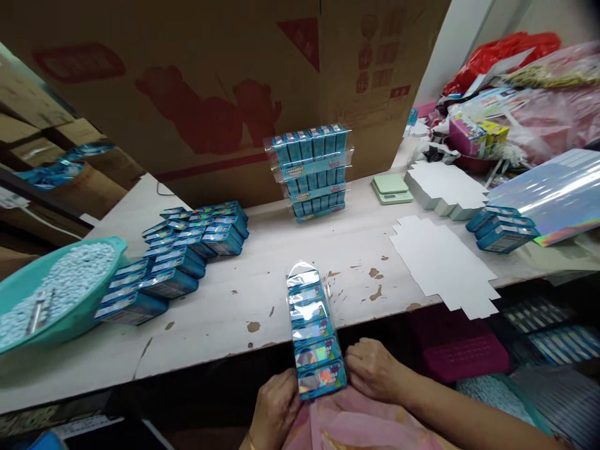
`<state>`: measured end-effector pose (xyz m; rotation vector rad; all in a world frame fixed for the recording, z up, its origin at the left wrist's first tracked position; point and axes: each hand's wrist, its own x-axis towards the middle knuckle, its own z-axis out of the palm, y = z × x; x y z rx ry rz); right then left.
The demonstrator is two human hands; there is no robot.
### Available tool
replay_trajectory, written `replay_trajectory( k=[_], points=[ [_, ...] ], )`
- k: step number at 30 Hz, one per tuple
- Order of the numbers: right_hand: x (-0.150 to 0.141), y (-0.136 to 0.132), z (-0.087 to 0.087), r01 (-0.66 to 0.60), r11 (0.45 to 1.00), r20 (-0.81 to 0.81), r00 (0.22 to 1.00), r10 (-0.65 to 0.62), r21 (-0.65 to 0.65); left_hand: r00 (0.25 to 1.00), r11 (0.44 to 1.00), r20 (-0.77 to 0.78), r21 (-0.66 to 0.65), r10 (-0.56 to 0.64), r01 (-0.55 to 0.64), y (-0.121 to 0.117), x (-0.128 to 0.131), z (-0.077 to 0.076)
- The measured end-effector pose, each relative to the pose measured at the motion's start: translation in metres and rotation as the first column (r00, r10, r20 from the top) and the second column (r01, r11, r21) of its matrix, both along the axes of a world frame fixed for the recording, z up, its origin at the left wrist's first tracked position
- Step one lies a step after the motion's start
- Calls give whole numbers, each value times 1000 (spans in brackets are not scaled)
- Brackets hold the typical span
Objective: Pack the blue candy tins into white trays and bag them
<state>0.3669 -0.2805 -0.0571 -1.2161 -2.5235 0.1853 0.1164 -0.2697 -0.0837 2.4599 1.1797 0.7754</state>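
A long clear plastic pack [315,334] with a row of several small blue boxes in it points away from me. Its far end rests on the white table, and its near end overhangs the front edge at my lap. Beside the near left corner is my left hand [277,400], fingers curled closed against the pack's side. Higher up on the right edge, my right hand [372,369] is also closed, its knuckles against the pack. Both hands seem to grip the pack's sides; the fingertips are hidden.
Loose blue boxes [175,275] stand in rows at left, near a teal basin [119,247] of pale pellets. Filled packs [312,172] are stacked before a large carton [187,37]. White die-cut card sheets [440,262], a green scale [392,189] and more blue boxes [506,234] lie at right.
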Motion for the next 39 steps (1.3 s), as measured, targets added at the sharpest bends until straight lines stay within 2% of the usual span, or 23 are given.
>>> replay_trajectory(
  k=[2,4,6,8,10,14,16,18,19,21,22,23,24,26,28,30,33,35,37,39],
  points=[
    [-18,12,3,88,996,-19,996,-88,-16,997,998,-29,-3,67,-67,19,-2,3],
    [-41,25,5,119,992,-33,992,-120,-41,971,972,-41,32,234,-233,43,-11,1],
    [-68,38,8,106,992,-41,993,-109,-70,906,907,-63,82,419,-414,68,-25,-3],
    [-95,51,11,100,990,-39,994,-104,-102,831,839,-118,99,543,-534,93,-40,-6],
    [-118,64,15,116,983,-26,992,-121,-139,794,809,-162,79,586,-582,112,-50,-6],
    [-148,80,17,115,970,8,993,-116,-215,779,789,-182,-31,600,-614,136,-56,0],
    [-150,82,19,94,960,6,995,-95,-264,763,759,-152,-95,628,-644,141,-57,4],
    [-140,83,24,63,946,-68,994,-90,-319,716,700,-54,-173,696,-693,140,-61,10],
    [-129,86,29,48,942,-145,984,-102,-332,666,651,26,-242,746,-720,137,-63,14],
    [-98,100,41,61,955,-368,914,-170,-292,501,532,202,-469,841,-704,127,-66,22],
    [-80,111,47,130,961,-477,847,-236,-244,412,485,267,-601,871,-635,120,-66,27],
    [-62,126,53,250,945,-561,761,-326,-209,343,457,312,-713,886,-532,113,-64,32],
    [-45,142,57,376,905,-604,680,-415,-198,305,451,345,-786,887,-423,106,-61,38],
    [-20,176,62,439,843,-560,632,-535,-311,302,467,384,-837,873,-284,96,-52,51],
    [-8,202,62,354,763,-468,627,-623,-542,330,491,400,-829,855,-266,92,-45,62],
    [-9,218,59,252,695,-438,621,-650,-673,364,513,405,-811,839,-279,93,-43,71],
    [-18,228,58,231,702,-486,576,-657,-674,417,551,412,-778,810,-303,103,-47,79],
    [-23,231,65,218,713,-532,531,-659,-666,427,571,419,-749,801,-336,116,-51,88],
    [-22,237,84,170,734,-601,470,-647,-658,412,591,444,-720,796,-365,136,-53,107],
    [-13,245,116,129,779,-678,420,-603,-614,411,635,493,-680,767,-367,162,-48,138]
  ],
)
